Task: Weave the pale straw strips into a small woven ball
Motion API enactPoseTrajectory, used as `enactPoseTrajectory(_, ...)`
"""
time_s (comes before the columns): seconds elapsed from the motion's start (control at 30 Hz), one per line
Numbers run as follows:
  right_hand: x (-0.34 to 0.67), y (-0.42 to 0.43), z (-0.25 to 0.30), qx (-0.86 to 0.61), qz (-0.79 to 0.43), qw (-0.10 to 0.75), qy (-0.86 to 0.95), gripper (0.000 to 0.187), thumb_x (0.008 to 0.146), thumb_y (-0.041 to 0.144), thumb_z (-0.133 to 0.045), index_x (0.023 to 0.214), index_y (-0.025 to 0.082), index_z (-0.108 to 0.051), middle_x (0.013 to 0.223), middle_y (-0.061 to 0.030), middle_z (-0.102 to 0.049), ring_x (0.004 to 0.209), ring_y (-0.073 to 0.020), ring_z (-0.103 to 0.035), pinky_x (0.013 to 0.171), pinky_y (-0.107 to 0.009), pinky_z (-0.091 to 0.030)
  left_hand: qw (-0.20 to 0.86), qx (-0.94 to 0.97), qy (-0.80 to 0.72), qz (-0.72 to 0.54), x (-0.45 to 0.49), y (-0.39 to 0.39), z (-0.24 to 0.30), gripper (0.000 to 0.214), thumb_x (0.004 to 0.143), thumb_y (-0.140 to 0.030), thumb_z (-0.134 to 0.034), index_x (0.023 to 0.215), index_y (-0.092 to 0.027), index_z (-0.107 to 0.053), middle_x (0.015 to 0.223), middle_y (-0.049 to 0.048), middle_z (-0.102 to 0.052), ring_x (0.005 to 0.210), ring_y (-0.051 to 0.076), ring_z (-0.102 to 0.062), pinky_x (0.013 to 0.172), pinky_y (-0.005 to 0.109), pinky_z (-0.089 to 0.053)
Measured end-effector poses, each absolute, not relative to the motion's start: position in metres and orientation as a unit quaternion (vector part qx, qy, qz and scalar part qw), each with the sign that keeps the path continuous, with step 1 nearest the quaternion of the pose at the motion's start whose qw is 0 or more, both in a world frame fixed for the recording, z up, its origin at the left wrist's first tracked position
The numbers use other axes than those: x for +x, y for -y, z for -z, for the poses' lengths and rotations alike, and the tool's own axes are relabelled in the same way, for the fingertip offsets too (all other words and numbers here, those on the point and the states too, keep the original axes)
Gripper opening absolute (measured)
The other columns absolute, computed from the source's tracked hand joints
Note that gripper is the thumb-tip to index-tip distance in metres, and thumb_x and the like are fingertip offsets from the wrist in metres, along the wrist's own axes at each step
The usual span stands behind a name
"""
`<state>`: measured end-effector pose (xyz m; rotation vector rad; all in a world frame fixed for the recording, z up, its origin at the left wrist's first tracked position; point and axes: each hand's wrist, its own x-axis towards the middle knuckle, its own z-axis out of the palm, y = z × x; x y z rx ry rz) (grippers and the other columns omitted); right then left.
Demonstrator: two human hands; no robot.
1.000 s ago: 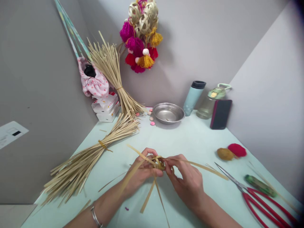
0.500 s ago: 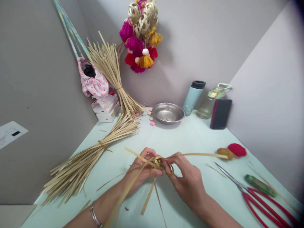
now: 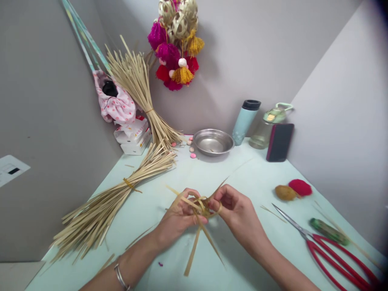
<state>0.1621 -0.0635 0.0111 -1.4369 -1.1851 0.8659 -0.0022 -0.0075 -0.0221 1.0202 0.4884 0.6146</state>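
At the view's six o'clock, a small straw-strip weaving (image 3: 202,206) is gripped by the left hand (image 3: 177,212), between thumb and curled fingers; at its three o'clock, a strip (image 3: 220,209) is pinched by the right hand (image 3: 239,208).

Craft workplace, booth type: pale desk (image 3: 248,178) between grey walls (image 3: 257,56); two tied bundles of straw-coloured strips (image 3: 103,206), left; red-handled scissors (image 3: 308,235) and yarn (image 3: 300,187), right; woven balls (image 3: 180,25) with bright tassels (image 3: 182,76), hung far side.
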Motion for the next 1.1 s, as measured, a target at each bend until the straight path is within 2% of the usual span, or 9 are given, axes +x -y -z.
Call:
enactPoseTrajectory(0.17, 0.164, 0.058, -0.016, -0.589, -0.457, 0.518, 0.420, 0.024, 0.069, 0.029, -0.074, 0.066, 0.020, -0.052, 0.057, 0.0030, -0.063, 0.052, -0.0157, -0.062, 0.052, -0.027, -0.049, 0.819, 0.444, -0.223, -0.286, 0.001, 0.009, 0.023, 0.049, 0.067, -0.018, -0.082, 0.099, -0.023, -0.045, 0.094, 0.0007, -0.070, 0.086, 0.017, -0.068, 0.078, 0.029, -0.048)
enactPoseTrajectory(0.37, 0.167, 0.057, -0.021, -0.592, -0.462, 0.500, 0.431, 0.022, 0.066, 0.027, -0.074, 0.063, 0.019, -0.054, 0.055, 0.0017, -0.064, 0.051, -0.0145, -0.060, 0.050, -0.026, -0.047, 0.828, 0.427, -0.237, -0.276, 0.003, 0.010, 0.028, 0.053, 0.063, -0.019, -0.084, 0.099, -0.022, -0.046, 0.098, 0.0028, -0.070, 0.085, 0.020, -0.071, 0.087, 0.037, -0.049)
enactPoseTrajectory(0.53, 0.172, 0.056, -0.016, -0.591, -0.475, 0.476, 0.446, 0.021, 0.067, 0.028, -0.073, 0.062, 0.019, -0.055, 0.057, 0.0006, -0.064, 0.052, -0.0164, -0.062, 0.050, -0.028, -0.049, 0.837, 0.409, -0.235, -0.276, 0.005, 0.012, 0.028, 0.054, 0.060, -0.022, -0.087, 0.095, -0.021, -0.046, 0.095, 0.0019, -0.071, 0.083, 0.020, -0.071, 0.084, 0.037, -0.051)
enactPoseTrajectory(0.7, 0.170, 0.056, -0.003, -0.595, -0.461, 0.494, 0.436, 0.017, 0.067, 0.022, -0.071, 0.066, 0.020, -0.054, 0.060, 0.0020, -0.064, 0.053, -0.0153, -0.061, 0.052, -0.027, -0.050, 0.839, 0.417, -0.218, -0.273, 0.003, 0.009, 0.029, 0.050, 0.064, -0.026, -0.085, 0.096, -0.019, -0.047, 0.097, 0.0052, -0.071, 0.081, 0.020, -0.072, 0.077, 0.034, -0.053)
enactPoseTrajectory(0.8, 0.166, 0.058, 0.003, -0.599, -0.407, 0.500, 0.474, 0.011, 0.077, 0.026, -0.066, 0.071, 0.020, -0.058, 0.065, 0.0003, -0.065, 0.058, -0.0163, -0.061, 0.055, -0.028, -0.050, 0.835, 0.420, -0.221, -0.280, 0.002, 0.007, 0.029, 0.047, 0.068, -0.026, -0.083, 0.100, -0.018, -0.049, 0.102, 0.0063, -0.070, 0.082, 0.020, -0.072, 0.079, 0.034, -0.052)
enactPoseTrajectory(0.93, 0.163, 0.063, 0.008, -0.636, -0.226, 0.444, 0.590, 0.014, 0.089, 0.024, -0.053, 0.080, 0.021, -0.063, 0.075, -0.0024, -0.067, 0.066, -0.0179, -0.062, 0.062, -0.029, -0.048, 0.824, 0.419, -0.239, -0.299, 0.002, 0.007, 0.030, 0.048, 0.068, -0.025, -0.083, 0.102, -0.018, -0.051, 0.105, 0.0067, -0.069, 0.089, 0.019, -0.070, 0.085, 0.035, -0.052)
enactPoseTrajectory(1.1, 0.161, 0.068, 0.008, -0.622, -0.079, 0.399, 0.669, 0.020, 0.094, 0.015, -0.044, 0.080, 0.023, -0.056, 0.069, 0.0005, -0.063, 0.057, -0.0140, -0.059, 0.054, -0.023, -0.045, 0.822, 0.420, -0.225, -0.311, 0.003, 0.007, 0.032, 0.055, 0.067, -0.021, -0.083, 0.105, -0.023, -0.044, 0.102, 0.0030, -0.070, 0.091, 0.019, -0.069, 0.086, 0.035, -0.050)
